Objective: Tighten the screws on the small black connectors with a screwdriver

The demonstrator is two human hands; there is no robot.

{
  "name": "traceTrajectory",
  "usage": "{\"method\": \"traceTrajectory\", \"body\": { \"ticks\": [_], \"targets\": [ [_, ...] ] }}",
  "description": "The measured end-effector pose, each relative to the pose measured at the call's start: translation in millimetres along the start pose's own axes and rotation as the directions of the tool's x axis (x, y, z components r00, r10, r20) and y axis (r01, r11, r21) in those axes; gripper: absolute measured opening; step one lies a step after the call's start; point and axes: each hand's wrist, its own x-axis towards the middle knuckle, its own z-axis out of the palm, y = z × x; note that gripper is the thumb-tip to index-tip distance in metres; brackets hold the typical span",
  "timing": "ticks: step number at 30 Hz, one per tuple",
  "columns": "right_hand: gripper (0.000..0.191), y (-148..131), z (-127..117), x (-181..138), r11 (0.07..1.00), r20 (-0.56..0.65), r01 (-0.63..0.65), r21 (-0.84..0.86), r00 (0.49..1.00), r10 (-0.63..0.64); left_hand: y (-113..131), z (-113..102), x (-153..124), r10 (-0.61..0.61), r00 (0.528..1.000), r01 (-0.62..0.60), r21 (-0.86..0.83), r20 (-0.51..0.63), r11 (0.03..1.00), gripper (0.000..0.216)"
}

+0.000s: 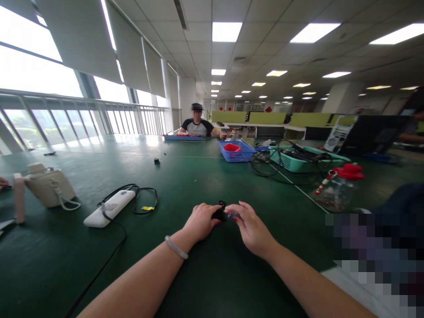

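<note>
My left hand [201,221], with a pale bangle on its wrist, is closed around a small black object [219,214] low over the green table, at the middle of the head view. What kind of object it is cannot be made out. My right hand [254,229] comes in from the other side, thumb and fingers pinched on a small, clear-looking piece [232,215] that meets or nearly touches the black object. Fingers partly cover both pieces. Farther up the table lies another small black item [157,161].
A white power bank [111,207] with a black cable lies left, near a beige bottle [49,185]. Back right are a blue basket [236,152], a green basket [294,161] with cables and a red-lidded clear bottle [339,187]. A person [197,126] sits opposite.
</note>
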Motion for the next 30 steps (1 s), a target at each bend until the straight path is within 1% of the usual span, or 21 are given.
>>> {"method": "traceTrajectory", "body": {
  "ticks": [3, 6, 12, 15, 21, 24, 27, 30],
  "targets": [
    [0.039, -3.3, -1.7, -0.7, 0.999, 0.005, 0.04, -0.012, 0.999, -0.04, -0.1, 0.6, -0.4, -0.015, 1.0, 0.015, 0.004, -0.012, 1.0, 0.051],
    [0.034, -6.7, -1.5, -0.8, 0.996, -0.025, 0.094, -0.007, 0.995, -0.094, -0.2, 0.2, -1.4, -0.001, 1.0, 0.001, -0.006, -0.013, 1.0, 0.052],
    [0.031, -9.7, 1.4, -0.5, 0.992, -0.023, 0.127, 0.017, 0.992, -0.127, -3.2, -0.2, -1.4, 0.019, 1.0, -0.018, -0.041, 0.016, 0.999, 0.051],
    [0.028, -8.9, 2.0, -0.7, 0.994, -0.026, 0.104, 0.017, 0.994, -0.104, -3.9, -0.3, -0.6, 0.021, 1.0, -0.02, -0.05, 0.012, 0.999, 0.05],
    [0.017, -5.6, 2.9, 0.8, 0.999, -0.018, -0.05, 0.004, 0.999, 0.05, -2.2, -2.0, 0.1, 0.002, 0.999, 0.0, -0.054, 0.033, 0.999, 0.049],
    [0.013, -4.6, 2.2, 2.1, 0.995, -0.033, -0.097, 0.01, 0.995, 0.097, -1.5, -2.3, -0.7, 0.006, 1.0, -0.005, -0.047, 0.021, 0.999, 0.049],
    [0.013, -5.8, 0.6, 2.0, 0.995, -0.043, -0.098, 0.028, 0.994, 0.099, -0.2, -2.6, -2.1, 0.0, 1.0, 0.001, -0.033, 0.01, 0.999, 0.049],
    [0.015, -9.4, -1.8, 0.4, 0.999, -0.075, -0.045, 0.03, 0.996, 0.047, 1.5, -3.1, -3.4, -0.025, 1.0, 0.026, -0.022, 0.016, 0.999, 0.048]
  ]
}}
